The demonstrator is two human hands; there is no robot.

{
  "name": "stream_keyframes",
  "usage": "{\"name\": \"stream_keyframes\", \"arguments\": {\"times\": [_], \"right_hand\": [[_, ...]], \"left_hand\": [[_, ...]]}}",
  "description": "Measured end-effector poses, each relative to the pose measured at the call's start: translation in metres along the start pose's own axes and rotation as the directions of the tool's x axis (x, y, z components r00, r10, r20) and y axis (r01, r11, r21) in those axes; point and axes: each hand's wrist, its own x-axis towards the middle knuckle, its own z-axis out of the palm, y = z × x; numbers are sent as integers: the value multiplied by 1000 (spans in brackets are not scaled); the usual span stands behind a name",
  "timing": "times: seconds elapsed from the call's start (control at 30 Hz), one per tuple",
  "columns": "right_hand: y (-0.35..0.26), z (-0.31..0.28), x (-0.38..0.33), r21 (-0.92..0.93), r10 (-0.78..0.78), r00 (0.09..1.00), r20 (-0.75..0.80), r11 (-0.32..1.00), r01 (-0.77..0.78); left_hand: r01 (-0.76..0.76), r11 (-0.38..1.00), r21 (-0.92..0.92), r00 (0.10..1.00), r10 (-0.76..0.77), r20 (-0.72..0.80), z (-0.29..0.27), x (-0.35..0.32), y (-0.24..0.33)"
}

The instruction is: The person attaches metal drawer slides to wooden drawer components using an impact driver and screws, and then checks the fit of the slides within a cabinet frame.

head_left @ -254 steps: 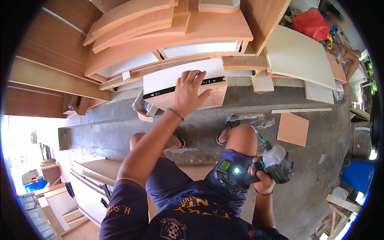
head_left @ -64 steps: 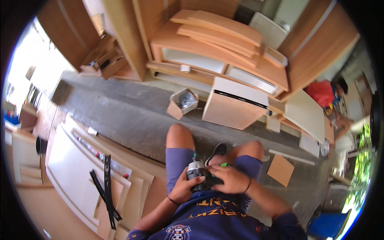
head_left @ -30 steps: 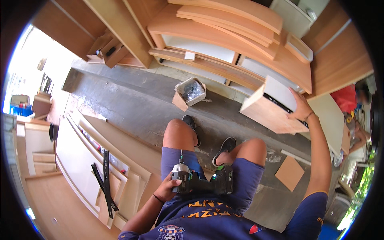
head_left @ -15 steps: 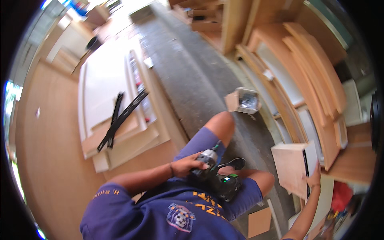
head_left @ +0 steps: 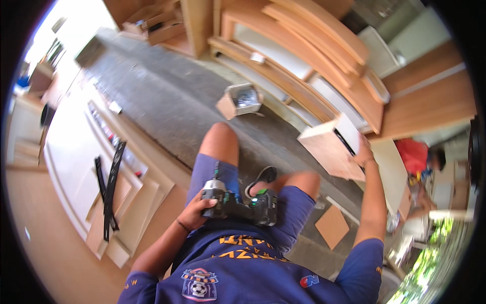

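My left hand is closed around the front of a black and grey cordless drill. The drill lies across my lap, its bit pointing away from me and its battery end to the right. Off to the right, my right hand grips the edge of a pale wooden drawer box, which stands tilted near the floor. A black drawer slide runs along the drawer's side, just by my fingers. Two more black drawer slides lie crossed on the stacked boards to my left.
An open cardboard box of small shiny pieces sits on the concrete floor ahead. Wooden cabinet frames line the far right. A square brown board lies by my right knee. A person in red is beyond the right side.
My view has turned right, so the boards and cabinets have shifted left in the picture. The drill is now more level across my lap. My right hand keeps its hold on the drawer box.
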Motion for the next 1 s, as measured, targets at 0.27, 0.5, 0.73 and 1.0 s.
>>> {"name": "stream_keyframes", "arguments": {"times": [0.27,0.5,0.73,1.0], "right_hand": [[-5,7,-28,40,1,999,-33,999,1],[-12,-2,-27,6,-71,997,15,997,71],[6,0,-8,-41,-18,998,61,999,21],[6,1,-14,-25,32,997,74,999,-31]], "left_hand": [[-1,999,41,999,-1,36,-6,2,0],[4,999,47,1000,-4,11,-5,2,4],[9,1000,10,1000,-9,22,-2,8,5],[21,1000,10,1000,-21,21,3,11,2]]}}
